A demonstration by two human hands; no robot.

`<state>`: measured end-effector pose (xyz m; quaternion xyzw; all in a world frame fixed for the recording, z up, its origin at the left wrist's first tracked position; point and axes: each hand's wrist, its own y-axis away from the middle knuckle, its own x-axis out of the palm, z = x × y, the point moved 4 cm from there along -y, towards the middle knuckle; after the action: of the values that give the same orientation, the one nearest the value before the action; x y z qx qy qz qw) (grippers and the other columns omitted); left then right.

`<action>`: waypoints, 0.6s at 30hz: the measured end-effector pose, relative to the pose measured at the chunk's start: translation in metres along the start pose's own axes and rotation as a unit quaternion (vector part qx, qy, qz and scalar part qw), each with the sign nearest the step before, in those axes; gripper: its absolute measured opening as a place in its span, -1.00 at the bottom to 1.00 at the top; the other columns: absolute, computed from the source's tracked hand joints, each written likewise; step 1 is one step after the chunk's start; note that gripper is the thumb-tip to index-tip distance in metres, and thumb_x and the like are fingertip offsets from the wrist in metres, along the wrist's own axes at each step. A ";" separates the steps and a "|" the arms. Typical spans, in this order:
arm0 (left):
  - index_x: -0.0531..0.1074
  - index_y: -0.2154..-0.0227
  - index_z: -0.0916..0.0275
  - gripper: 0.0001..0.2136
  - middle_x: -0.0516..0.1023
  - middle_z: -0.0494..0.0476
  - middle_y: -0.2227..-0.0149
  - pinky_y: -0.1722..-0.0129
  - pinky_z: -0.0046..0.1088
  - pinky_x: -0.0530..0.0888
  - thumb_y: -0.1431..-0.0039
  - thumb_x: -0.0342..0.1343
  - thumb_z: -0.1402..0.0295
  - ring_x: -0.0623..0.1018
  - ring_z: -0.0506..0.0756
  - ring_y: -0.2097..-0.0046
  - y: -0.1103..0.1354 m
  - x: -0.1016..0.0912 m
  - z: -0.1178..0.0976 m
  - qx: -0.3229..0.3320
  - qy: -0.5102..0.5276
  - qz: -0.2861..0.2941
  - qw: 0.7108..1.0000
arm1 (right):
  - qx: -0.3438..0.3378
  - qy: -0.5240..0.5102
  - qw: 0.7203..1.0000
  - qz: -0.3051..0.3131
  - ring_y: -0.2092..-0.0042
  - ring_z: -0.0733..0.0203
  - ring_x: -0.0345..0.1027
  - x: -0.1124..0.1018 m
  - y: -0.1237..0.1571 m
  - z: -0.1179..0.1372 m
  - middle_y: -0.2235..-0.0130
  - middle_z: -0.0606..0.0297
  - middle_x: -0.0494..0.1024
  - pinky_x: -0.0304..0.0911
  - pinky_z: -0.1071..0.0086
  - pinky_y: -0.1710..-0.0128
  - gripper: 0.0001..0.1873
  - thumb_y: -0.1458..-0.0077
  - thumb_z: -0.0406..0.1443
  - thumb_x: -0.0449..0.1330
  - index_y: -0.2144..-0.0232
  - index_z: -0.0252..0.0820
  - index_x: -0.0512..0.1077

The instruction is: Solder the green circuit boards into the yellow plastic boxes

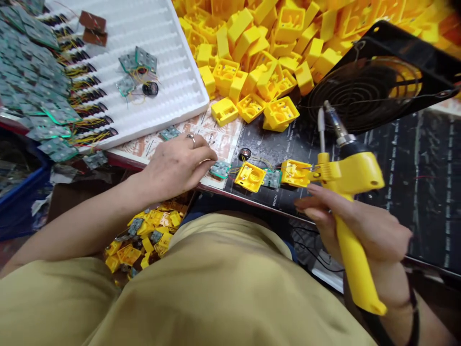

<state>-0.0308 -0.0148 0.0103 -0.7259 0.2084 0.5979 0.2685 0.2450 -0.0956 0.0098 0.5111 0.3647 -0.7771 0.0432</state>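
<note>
My left hand point(182, 163), with a ring on one finger, has its fingers and thumb closed at the left edge of a small green circuit board point(220, 169) by the bench's front edge. Wires run from the boards to a yellow plastic housing point(249, 177) lying open side up, and a small round black speaker point(245, 154) sits behind it. A second circuit board point(272, 178) lies between that housing and another yellow housing point(296, 173). Wrapped around the handle of a yellow soldering gun point(355, 175), my right hand point(363, 226) holds it with its metal tip pointing up and away.
A black fan point(363, 91) with a wire guard stands at the back right. Yellow housings point(252, 43) are heaped behind. At the left, a white foam tray point(176, 62) carries wired boards and speakers. More yellow parts point(154, 230) lie below the bench, near a blue bin point(21, 206).
</note>
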 end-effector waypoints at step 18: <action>0.45 -0.01 0.29 -0.67 0.57 0.20 0.10 -0.11 -0.13 0.36 -0.24 0.09 0.29 0.56 0.26 -0.02 -0.100 0.002 0.028 -0.054 -0.092 0.071 0.992 | 0.005 0.019 0.999 0.038 0.32 0.16 0.43 0.051 -0.012 -0.036 0.28 0.30 0.53 0.31 0.13 -0.05 -0.62 -0.26 -0.20 0.26 -0.08 -0.09 0.34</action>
<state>0.0110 0.0799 0.0184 -0.6644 0.2012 0.6903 0.2041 0.2430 -0.0487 -0.0335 0.5394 0.3416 -0.7671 0.0632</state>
